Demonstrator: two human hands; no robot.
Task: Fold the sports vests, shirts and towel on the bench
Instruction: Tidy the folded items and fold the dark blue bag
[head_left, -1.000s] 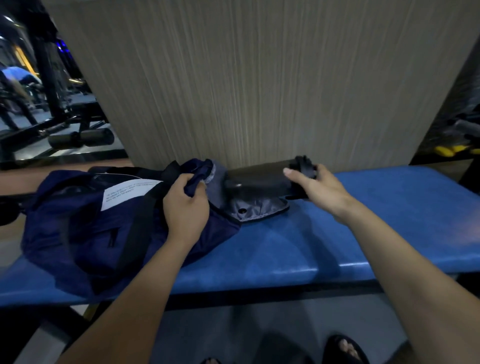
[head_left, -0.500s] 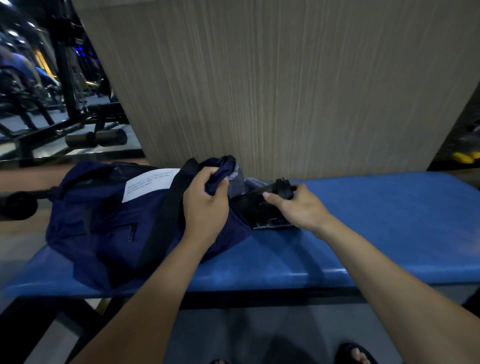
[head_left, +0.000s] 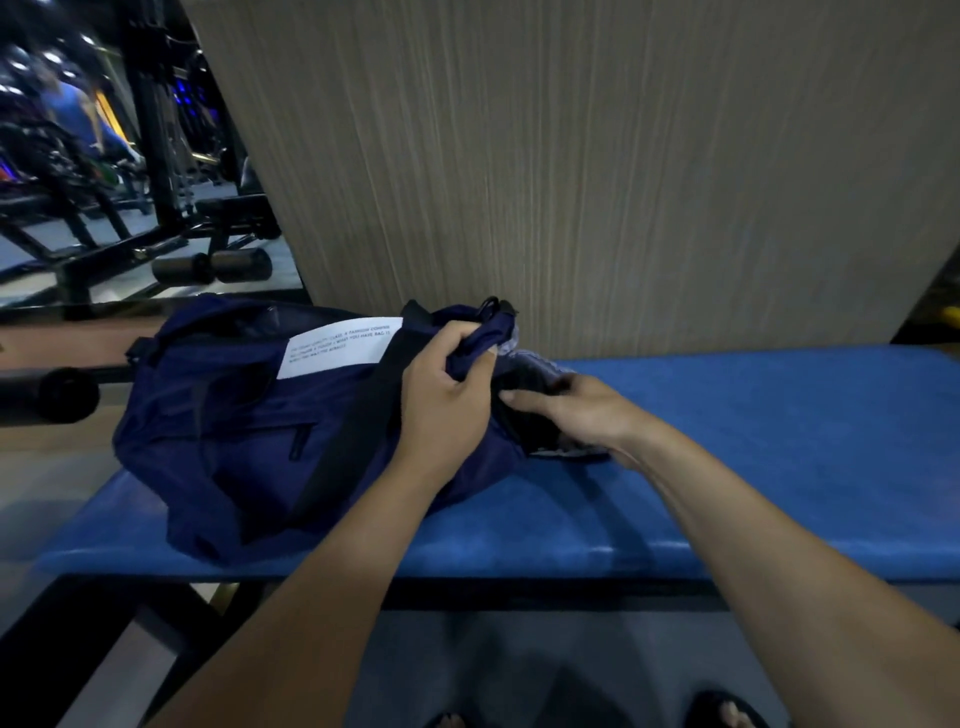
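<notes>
- My left hand (head_left: 441, 410) grips a bunched fold of navy fabric at the open end of the soft navy-blue duffel bag (head_left: 249, 431), holding its mouth up.
- My right hand (head_left: 582, 415), just beside the left, reaches into that opening; its fingers touch a dark folded item (head_left: 524, 415), but I cannot tell whether they curl round it.
- A strip of grey fabric (head_left: 566, 453) peeks out under my right wrist; no vest, shirt or towel shows plainly, so I judge they are inside the bag.
- The bag lies on the padded blue bench (head_left: 779, 441), which stretches bare to the right of my hands.
- Step in hand, I judge: unpacking, folding not yet begun. Next calls for a firm hold and a pull out onto the bench.
</notes>
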